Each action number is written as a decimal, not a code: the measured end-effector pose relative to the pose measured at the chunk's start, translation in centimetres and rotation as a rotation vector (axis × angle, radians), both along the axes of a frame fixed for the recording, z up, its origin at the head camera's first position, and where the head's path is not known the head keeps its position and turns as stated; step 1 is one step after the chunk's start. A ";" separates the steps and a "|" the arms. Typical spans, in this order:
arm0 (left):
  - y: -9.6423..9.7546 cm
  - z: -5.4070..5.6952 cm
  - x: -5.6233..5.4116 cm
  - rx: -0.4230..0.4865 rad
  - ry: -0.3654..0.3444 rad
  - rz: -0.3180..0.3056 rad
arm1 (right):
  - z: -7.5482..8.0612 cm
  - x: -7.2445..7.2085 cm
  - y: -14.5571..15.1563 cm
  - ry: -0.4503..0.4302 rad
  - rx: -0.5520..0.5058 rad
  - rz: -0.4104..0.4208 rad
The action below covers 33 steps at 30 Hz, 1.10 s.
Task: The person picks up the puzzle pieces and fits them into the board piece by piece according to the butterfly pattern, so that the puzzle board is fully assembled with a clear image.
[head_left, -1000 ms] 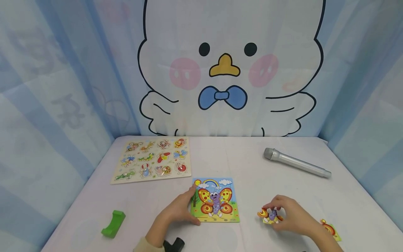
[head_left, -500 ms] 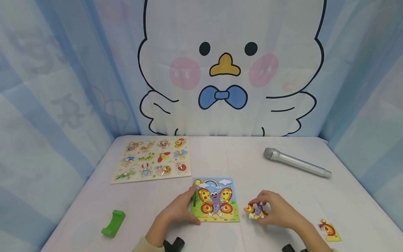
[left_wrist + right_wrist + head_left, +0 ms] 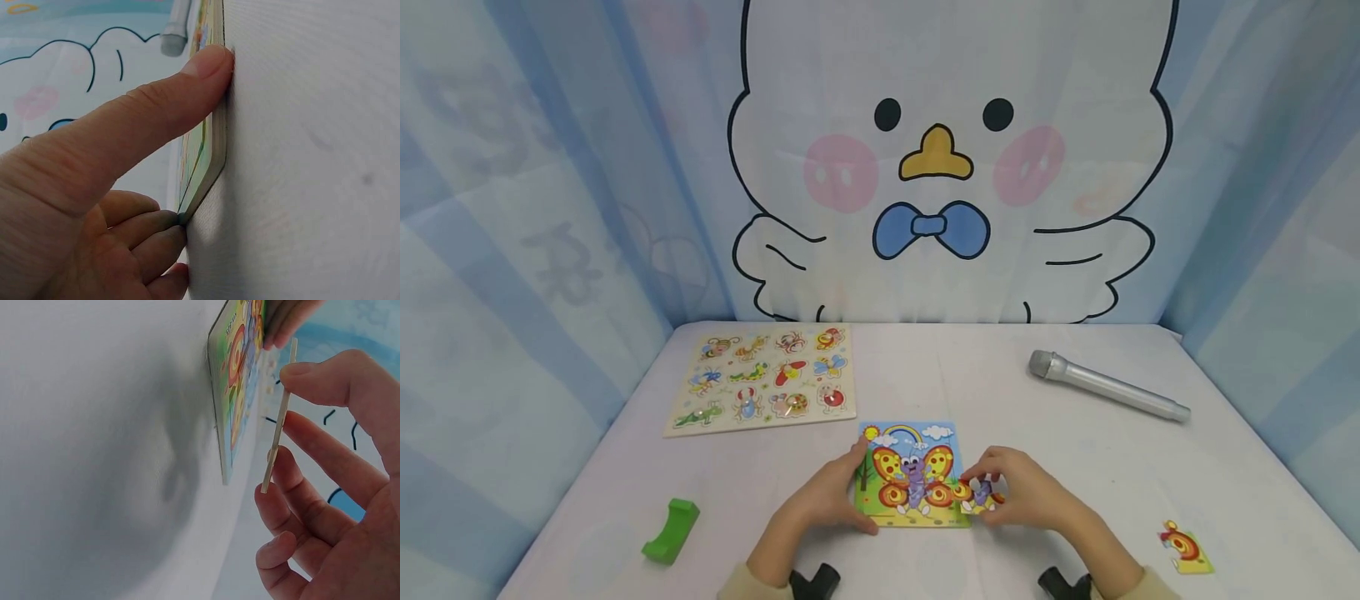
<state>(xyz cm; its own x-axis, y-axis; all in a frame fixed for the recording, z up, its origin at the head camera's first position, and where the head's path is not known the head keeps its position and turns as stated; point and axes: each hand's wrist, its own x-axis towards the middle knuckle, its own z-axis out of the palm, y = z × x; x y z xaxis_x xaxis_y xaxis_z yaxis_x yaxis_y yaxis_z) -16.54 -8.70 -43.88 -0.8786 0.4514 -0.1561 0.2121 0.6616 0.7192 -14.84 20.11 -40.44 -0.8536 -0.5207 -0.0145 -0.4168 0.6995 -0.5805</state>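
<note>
Hands: left (image 3: 831, 498) steadying butterfly puzzle (image 3: 912, 475), right (image 3: 1026, 497) pinching piece (image 3: 979, 493)

Butterfly puzzle board (image 3: 913, 475) is flanked on both sides: left hand (image 3: 827, 500) against its left edge, right hand (image 3: 1022, 496) with a puzzle piece (image 3: 979, 493) at its right edge. Open table (image 3: 1000, 392) lies behind it. Outlying obstacles: insect peg board (image 3: 760, 379) far left, microphone (image 3: 1105, 387) far right, green block (image 3: 672, 531) near left, loose piece (image 3: 1183, 547) near right
</note>
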 end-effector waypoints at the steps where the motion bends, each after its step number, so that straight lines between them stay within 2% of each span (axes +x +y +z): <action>1: 0.0 0.0 0.0 0.000 -0.001 0.001 | 0.0 -0.1 -0.2 0.000 0.002 0.005; 12: 0.0 -0.2 0.0 0.005 0.003 0.002 | -0.2 -1.1 -2.9 0.010 0.004 0.088; 24: -0.1 -0.2 -0.1 0.001 -0.004 -0.006 | -0.1 -1.5 -5.9 -0.032 0.038 0.106; 33: 0.0 -0.2 -0.1 0.003 -0.013 -0.003 | -0.6 -1.8 -7.1 -0.029 0.083 0.119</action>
